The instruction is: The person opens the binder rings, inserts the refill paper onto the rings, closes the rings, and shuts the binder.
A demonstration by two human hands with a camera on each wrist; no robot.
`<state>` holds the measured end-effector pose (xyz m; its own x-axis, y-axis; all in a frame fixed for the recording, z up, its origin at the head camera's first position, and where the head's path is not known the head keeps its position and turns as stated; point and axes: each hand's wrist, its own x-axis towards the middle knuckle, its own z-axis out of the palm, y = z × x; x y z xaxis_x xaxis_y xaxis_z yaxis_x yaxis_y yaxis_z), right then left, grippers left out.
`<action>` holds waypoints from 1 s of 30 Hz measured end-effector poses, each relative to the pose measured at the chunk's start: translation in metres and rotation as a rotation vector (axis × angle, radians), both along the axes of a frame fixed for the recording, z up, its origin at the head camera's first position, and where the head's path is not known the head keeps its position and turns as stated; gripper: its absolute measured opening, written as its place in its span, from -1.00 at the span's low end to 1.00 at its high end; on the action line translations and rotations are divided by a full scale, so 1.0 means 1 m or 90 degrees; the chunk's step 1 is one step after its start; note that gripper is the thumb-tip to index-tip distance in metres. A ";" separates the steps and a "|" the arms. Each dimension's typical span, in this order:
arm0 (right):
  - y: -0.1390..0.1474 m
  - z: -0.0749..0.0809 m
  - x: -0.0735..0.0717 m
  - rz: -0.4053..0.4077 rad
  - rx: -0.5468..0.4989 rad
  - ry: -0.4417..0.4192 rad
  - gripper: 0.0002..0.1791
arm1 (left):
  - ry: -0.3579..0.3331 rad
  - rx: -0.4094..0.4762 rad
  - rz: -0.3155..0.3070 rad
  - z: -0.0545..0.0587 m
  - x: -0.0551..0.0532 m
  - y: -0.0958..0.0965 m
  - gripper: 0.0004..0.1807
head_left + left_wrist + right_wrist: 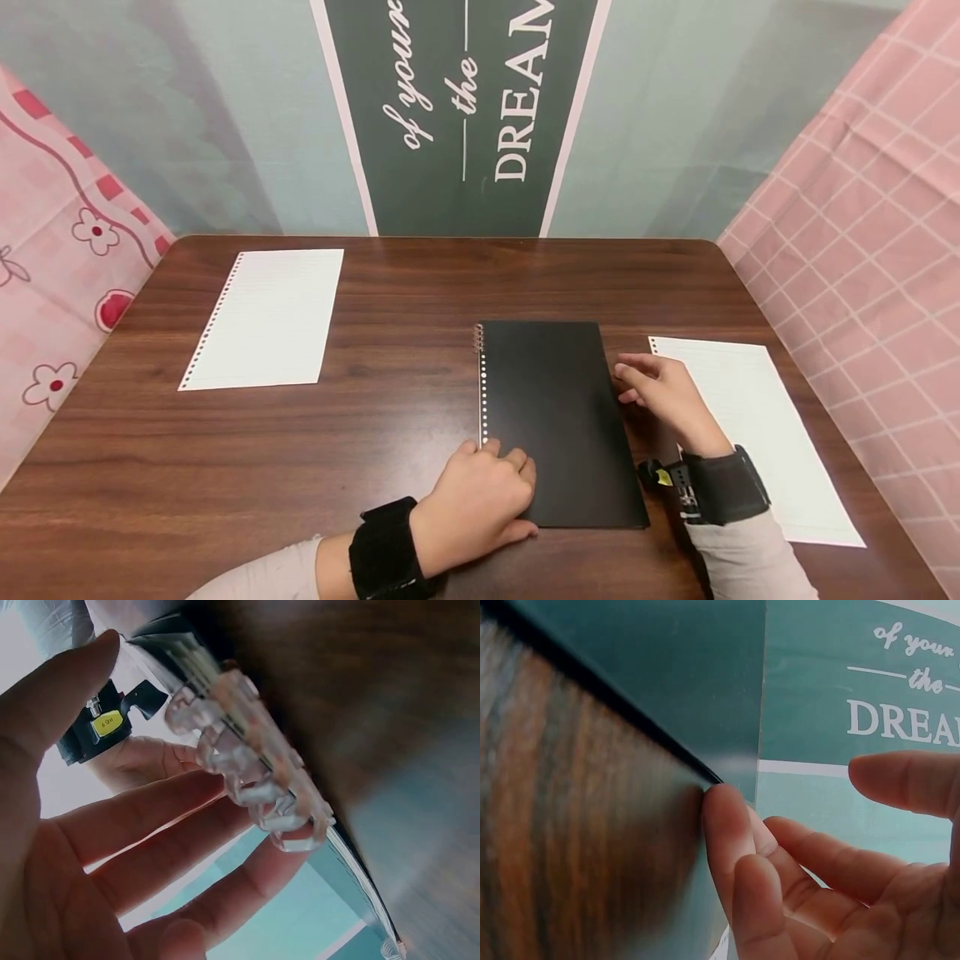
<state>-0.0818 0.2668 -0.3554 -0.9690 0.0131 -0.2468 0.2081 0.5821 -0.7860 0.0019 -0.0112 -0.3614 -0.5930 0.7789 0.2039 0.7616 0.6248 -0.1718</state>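
Note:
A black ring-bound notebook [558,417] lies closed on the wooden table, its holed spine facing left. My left hand [476,500] rests at its lower left corner. In the left wrist view, fairly straight fingers [187,817] touch the clear plastic binding rings [247,765], while the thumb stays apart from the rings. From the head view, that hand hides the lower rings. Beside the notebook's right edge is my right hand [663,396], fingers loosely bent and holding nothing. Its fingertips [724,806] are at or just touching the cover's edge in the right wrist view.
A loose holed sheet [273,321] lies at the table's back left. Another sheet [757,417] lies on the right, partly under the right forearm. A dark lettered cloth [465,117] hangs behind the table [390,283], with pink cloths at both sides.

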 end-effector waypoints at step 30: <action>0.016 0.001 -0.001 0.030 -0.140 -0.074 -0.36 | 0.031 0.022 -0.080 0.000 0.000 -0.002 -0.66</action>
<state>-0.0827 0.2824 -0.3548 -0.9322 -0.0981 -0.3483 0.2808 0.4112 -0.8672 0.0021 -0.0130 -0.3614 -0.4804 0.8382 0.2580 0.8251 0.5317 -0.1912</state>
